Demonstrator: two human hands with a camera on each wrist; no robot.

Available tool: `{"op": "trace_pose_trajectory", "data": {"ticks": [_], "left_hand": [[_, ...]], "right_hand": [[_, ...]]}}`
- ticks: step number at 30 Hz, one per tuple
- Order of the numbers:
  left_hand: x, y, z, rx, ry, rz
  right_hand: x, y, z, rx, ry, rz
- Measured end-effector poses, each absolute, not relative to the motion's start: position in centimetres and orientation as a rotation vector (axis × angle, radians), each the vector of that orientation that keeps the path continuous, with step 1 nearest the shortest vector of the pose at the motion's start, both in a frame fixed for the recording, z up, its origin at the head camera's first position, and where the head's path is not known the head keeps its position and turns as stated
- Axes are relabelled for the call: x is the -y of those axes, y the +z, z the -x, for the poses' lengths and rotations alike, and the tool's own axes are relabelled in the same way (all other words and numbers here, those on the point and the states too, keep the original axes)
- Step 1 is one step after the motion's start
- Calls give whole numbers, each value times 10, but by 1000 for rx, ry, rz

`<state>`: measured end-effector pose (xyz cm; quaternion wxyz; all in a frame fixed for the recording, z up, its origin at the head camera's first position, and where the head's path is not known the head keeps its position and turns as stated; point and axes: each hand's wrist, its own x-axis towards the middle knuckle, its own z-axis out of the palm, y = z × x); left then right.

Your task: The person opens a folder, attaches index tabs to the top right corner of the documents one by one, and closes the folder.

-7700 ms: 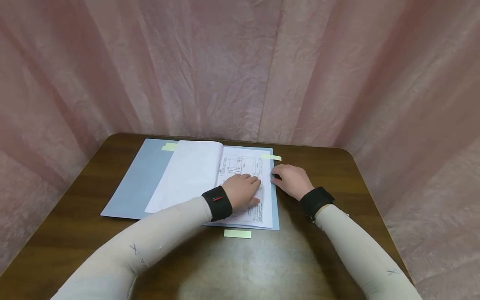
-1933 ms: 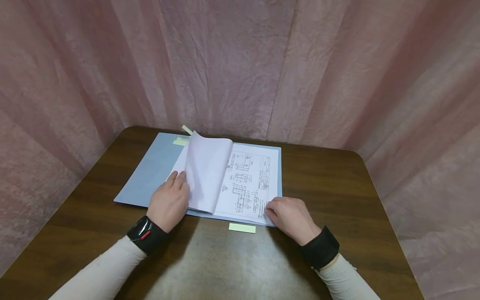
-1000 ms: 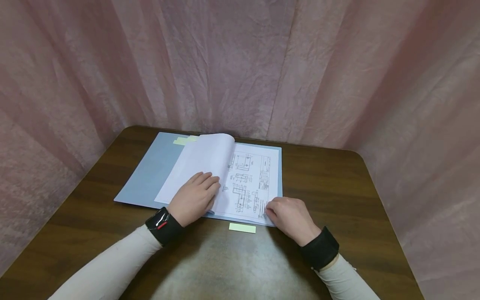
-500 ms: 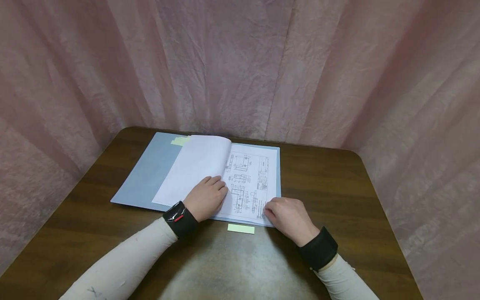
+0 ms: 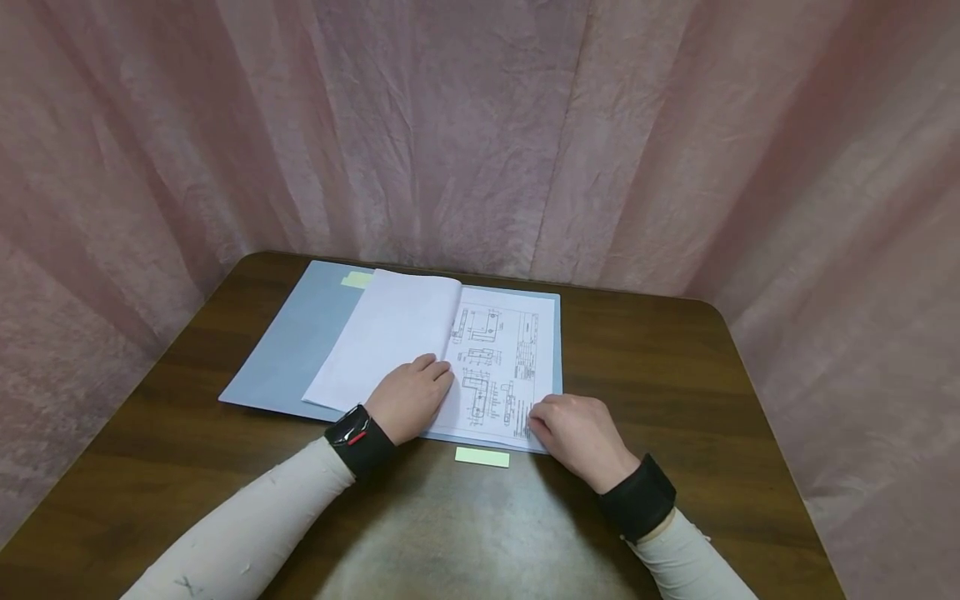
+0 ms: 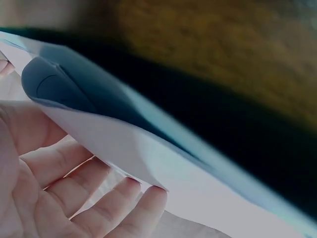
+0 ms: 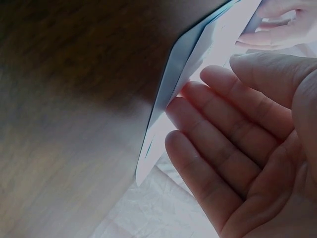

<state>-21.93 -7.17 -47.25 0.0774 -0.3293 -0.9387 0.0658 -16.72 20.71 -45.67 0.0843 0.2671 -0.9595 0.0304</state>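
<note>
A light blue folder lies spread on the table, with white sheets bound in it. The turned sheets lie to the left, blank side up, bulging at the fold. On the right a page with a technical drawing faces up. My left hand rests flat on the turned sheets by the fold; its extended fingers touch the paper in the left wrist view. My right hand rests at the lower right corner of the drawing page, its fingers loosely bent with nothing gripped between them.
Pale green sticky tabs stick out at the top left of the sheets. Another tab shows at the folder's near edge. The brown wooden table has rounded far corners, and a pink curtain hangs close behind it.
A tabbed page on the right has been turned over to the left and lies down. My left hand has slid right to the fold; my right hand moved earlier to the lower corner.
</note>
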Motion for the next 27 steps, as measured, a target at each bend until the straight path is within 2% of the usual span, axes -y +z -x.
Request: {"op": "trace_pose_trajectory", "data": {"ticks": [19,27], "left_hand": [[70,-474,217,2823,196,966],[62,-467,210,2737,98,1052]], "right_hand": [[-208,-460,168,2849,103,-815],[-209,-459,172,2835,112,-814]]}}
